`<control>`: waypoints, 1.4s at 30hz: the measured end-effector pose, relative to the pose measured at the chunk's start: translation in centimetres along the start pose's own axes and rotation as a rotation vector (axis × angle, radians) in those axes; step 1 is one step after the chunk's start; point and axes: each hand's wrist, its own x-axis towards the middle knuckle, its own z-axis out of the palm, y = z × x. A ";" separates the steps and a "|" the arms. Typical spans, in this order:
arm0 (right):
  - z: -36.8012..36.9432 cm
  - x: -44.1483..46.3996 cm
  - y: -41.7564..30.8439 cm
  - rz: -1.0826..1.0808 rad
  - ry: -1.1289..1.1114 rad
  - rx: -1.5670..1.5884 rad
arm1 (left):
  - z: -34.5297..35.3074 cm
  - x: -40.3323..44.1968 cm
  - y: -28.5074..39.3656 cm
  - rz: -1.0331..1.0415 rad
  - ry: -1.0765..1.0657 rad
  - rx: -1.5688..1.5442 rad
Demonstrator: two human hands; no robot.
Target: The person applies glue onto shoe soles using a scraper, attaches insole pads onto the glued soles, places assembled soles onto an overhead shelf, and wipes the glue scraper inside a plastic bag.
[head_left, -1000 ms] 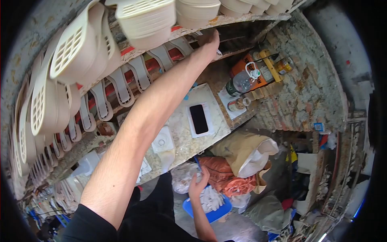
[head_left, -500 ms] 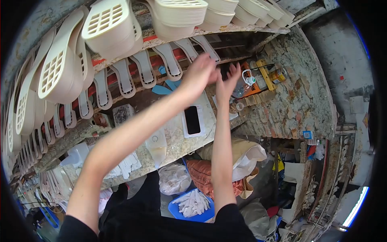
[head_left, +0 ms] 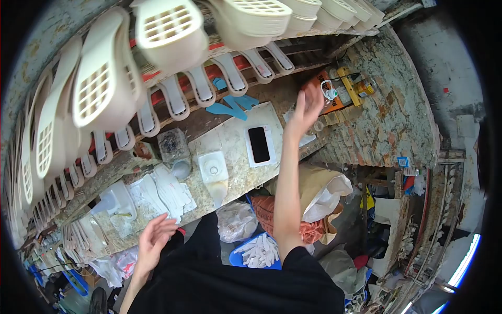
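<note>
Close in, can count one left hand (head_left: 154, 239) at the front of the table (head_left: 238, 172), half open with loosely curled fingers and no visible hold on anything. Just beyond, see one stack of white strips (head_left: 166, 189), thin, flat and overlapping, too layered to count; also one blue tub (head_left: 236, 258) of jumbled white pieces (head_left: 257, 251) on the floor. Farther in, one white square container (head_left: 208, 160) and one black phone (head_left: 259, 145). Beyond, one raised right hand (head_left: 307, 109), loosely open with bent fingers and apparently empty; cannot tell whether touching the one clear bottle (head_left: 331, 94) behind. Past the phone, at least three blue strips (head_left: 224, 110). Along the shelf behind, at least seven shoe soles (head_left: 231, 74), cream-rimmed and pale grey inside, with dark slots around the heel.
</note>
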 end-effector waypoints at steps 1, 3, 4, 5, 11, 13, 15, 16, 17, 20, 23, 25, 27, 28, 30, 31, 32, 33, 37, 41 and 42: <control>-0.5 -4.2 -3.8 0.060 -0.014 0.092 | 0.7 0.6 1.2 0.063 -0.071 -0.149; -0.6 -14.8 -9.3 0.275 -0.271 0.504 | 2.0 1.8 2.8 0.177 -0.325 -0.603; 0.6 -21.2 -12.6 0.461 -0.321 0.694 | 2.5 2.3 3.4 0.183 -0.424 -0.757; 0.1 -24.0 -14.1 0.465 -0.328 0.692 | 2.5 1.9 3.3 0.182 -0.521 -0.913; 0.5 -48.0 -19.8 1.709 -0.192 1.570 | -9.4 -7.7 -7.2 0.042 -0.622 -1.012; 2.8 -48.8 -26.3 1.708 -0.254 1.273 | -15.8 -12.6 -13.2 0.061 -0.482 -0.830; 3.4 -54.0 -24.8 1.517 -0.424 1.229 | -22.6 -18.1 -19.2 0.098 0.055 -0.404; 3.4 -56.0 -23.4 1.436 -0.579 1.074 | -26.7 -19.6 -24.0 0.154 0.295 -0.213; 3.4 -58.0 -22.1 1.337 -0.719 0.915 | -31.1 -20.7 -27.6 0.138 0.549 -0.119; 5.9 -63.3 -19.2 1.109 -0.981 0.230 | -42.6 -23.2 -34.9 0.119 1.091 0.283; 9.2 -66.2 -13.9 0.759 -1.049 -0.115 | -47.5 -21.6 -37.9 0.017 1.244 0.771; 12.7 -66.8 -13.0 0.435 -1.100 -0.279 | -48.1 -20.5 -40.7 -0.016 1.171 0.833; 15.9 -67.8 -12.2 0.393 -1.111 -0.314 | -48.6 -20.2 -41.6 -0.046 1.153 0.832; 17.1 -67.8 -12.7 0.387 -1.121 -0.330 | -48.4 -20.3 -41.8 -0.055 1.151 0.814; 18.9 -68.1 -13.7 0.115 -1.246 -0.481 | -47.6 -21.2 -41.7 0.084 1.308 0.785; 19.2 -68.5 -12.9 -0.007 -1.198 -0.452 | -47.1 -21.9 -40.9 0.078 1.311 0.777; 19.0 -68.3 -12.3 -0.008 -1.205 -0.456 | -46.2 -23.0 -40.0 0.113 1.284 0.532; 18.5 -67.9 -12.4 -0.047 -1.208 -0.466 | -45.4 -24.2 -39.5 0.146 1.241 0.291; 17.9 -66.5 -17.6 0.154 -1.186 -0.430 | -45.5 -25.7 -38.6 0.223 1.319 0.376; 17.1 -66.5 -17.3 0.064 -1.231 -0.358 | -44.9 -26.1 -35.9 0.311 1.178 -0.269; 16.7 -66.8 -15.2 -0.035 -1.223 -0.414 | -44.3 -26.8 -34.7 0.270 1.059 -0.474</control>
